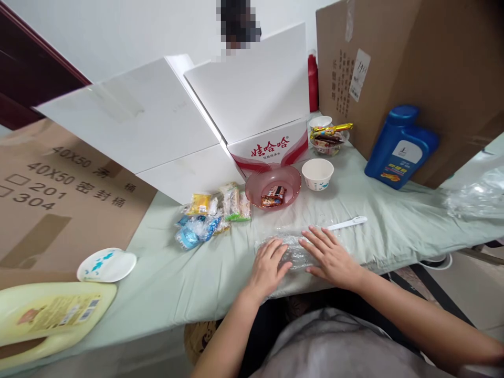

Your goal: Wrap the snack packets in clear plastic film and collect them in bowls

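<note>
Clear crinkled plastic film (293,247) lies on the cloth-covered table near its front edge. My left hand (266,269) rests on the left side of it, fingers stretched out. On its right side my right hand (329,257) lies flat with fingers spread. Neither hand grips anything. Just past my right fingertips is a slim white plastic handle (349,223); its other end is hidden at the film. Beyond the hands stands a pinkish clear bowl (254,181) holding a few wrapped snacks (273,195). A white paper cup (318,176) is beside the bowl.
Wrapped snacks (200,220) are piled left of the bowl. White boxes (252,89) stand behind, with cardboard boxes (79,194) at both sides. A blue bottle (401,149) is at right, a yellow jug (79,310) and tipped paper cup (106,264) at left.
</note>
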Tool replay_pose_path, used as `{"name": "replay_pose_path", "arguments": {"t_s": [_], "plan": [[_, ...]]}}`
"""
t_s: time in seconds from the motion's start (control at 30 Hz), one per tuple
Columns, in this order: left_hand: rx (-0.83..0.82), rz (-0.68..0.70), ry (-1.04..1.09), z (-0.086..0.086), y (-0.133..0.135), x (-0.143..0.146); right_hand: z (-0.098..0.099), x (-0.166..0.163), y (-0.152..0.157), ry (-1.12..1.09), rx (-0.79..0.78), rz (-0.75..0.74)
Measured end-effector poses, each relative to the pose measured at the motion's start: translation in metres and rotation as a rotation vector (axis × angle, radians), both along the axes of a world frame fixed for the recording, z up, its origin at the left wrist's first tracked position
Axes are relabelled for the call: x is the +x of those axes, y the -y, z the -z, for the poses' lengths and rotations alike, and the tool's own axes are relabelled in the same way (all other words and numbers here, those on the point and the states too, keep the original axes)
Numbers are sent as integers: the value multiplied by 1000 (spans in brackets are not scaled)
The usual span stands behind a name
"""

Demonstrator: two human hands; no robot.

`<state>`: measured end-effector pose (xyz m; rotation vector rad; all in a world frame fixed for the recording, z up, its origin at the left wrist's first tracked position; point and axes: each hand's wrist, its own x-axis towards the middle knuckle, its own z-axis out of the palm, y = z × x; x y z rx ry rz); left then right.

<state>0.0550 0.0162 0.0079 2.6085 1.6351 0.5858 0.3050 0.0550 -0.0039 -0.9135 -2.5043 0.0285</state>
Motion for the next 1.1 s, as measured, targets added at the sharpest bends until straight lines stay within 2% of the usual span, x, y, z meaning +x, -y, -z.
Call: {"name": "replay_pose_path", "arguments": {"t_s": [0.1,0.23,0.3,0.5,0.7,0.8,0.9,0.97,1.1], "plan": [[-129,-46,-173,15,-6,-6,19,-11,-5,122,-79,43],[-137,-166,-176,19,-4,-24,28,-11,-2,146,-93,24],[-129,-139,-141,14,1,-27,27,-11,3,137,-98,-8],[-247,80,-82,3,26,-29,16,7,13,128,-150,-82],[-142,120,126,4,57,-54,1,57,25,72,-220,-55],[-123,125,220,3,64,-56,-4,69,29,-14,-236,-84],[-141,74,292,0,62,-52,-8,72,28,-110,-250,-79],[-153,-16,319,-1,57,-48,-7,73,26,-156,-269,-41],[-227,-228,322,-2,38,-37,-2,71,18,-192,-287,142]]}}
